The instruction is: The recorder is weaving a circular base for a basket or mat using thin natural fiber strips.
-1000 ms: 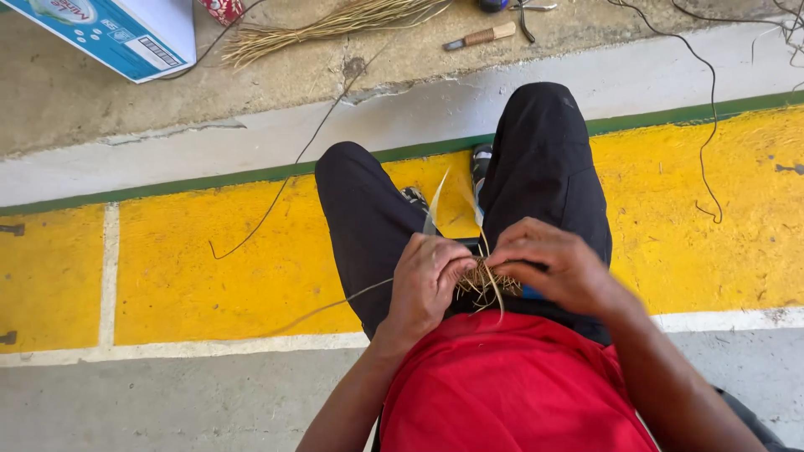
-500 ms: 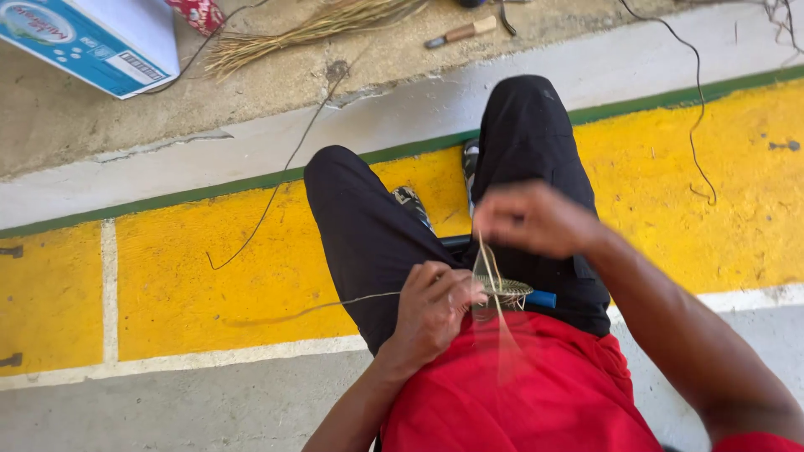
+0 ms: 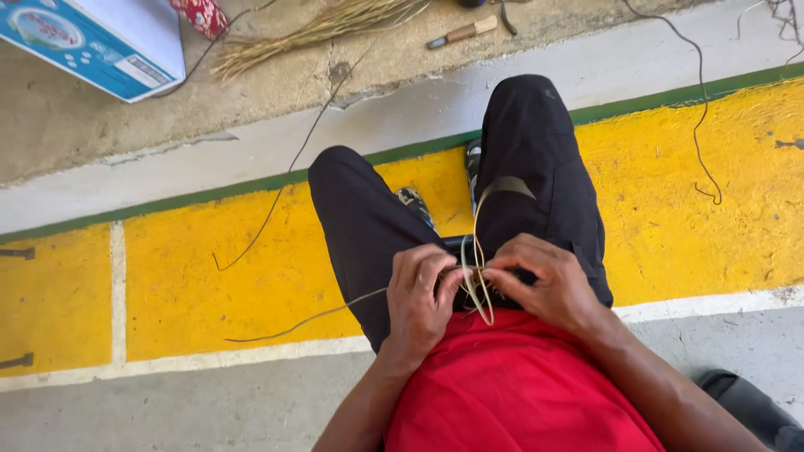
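1. My left hand point(image 3: 419, 297) and right hand point(image 3: 544, 280) meet in my lap, just above the hem of my red shirt point(image 3: 511, 385). Both are pinched narrow on the same pale fibre strip point(image 3: 477, 251), thumb against forefinger, with the knuckles nearly touching.

2. The strip rises from between my fingers in a slim loop over my right thigh and comes back down. A small knot or start of weave seems to sit under my fingertips, but it is mostly hidden, so I cannot tell its form.

3. To do this step well, I judge that I should keep the pinch close to the crossing, hold even tension on both legs of the loop, and draw it in slowly so the strip lies flat and does not twist or split.

4. A loose tail point(image 3: 301, 322) of the strip trails from my left hand over the yellow painted floor point(image 3: 209, 285); I would keep it from snagging under my knee.

5. Beyond my black trousers point(image 3: 536, 159) runs a green line, then bare concrete.

6. Farthest off lie a bundle of dry fibres point(image 3: 318, 29), a wooden-handled tool point(image 3: 461, 33) and a blue and white box point(image 3: 92, 42), well apart from my hands.
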